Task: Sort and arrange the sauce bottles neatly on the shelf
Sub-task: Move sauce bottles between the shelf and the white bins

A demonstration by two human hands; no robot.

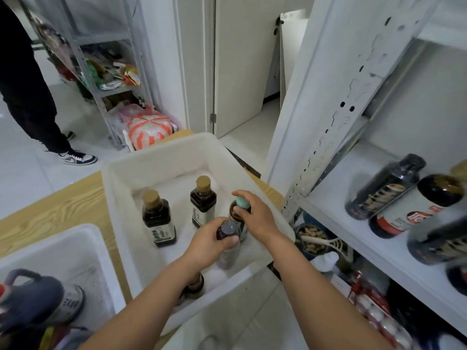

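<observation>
White floor [22, 178]; wooden table [63, 205] bears white bin [161, 152] beside metal shelf [336, 188].

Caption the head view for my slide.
Left hand grips a grey-capped bottle, right hand a green-capped bottle, in the white bin.

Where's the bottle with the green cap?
Head view: the green-capped bottle stands in the white bin, right side, held by the right hand, beside the grey-capped bottle.

Pale tiled floor [27, 178]; white door [240, 72] (ajar) at back; grey metal rack [99, 97] left; wood-grain table [58, 205] below.
</observation>
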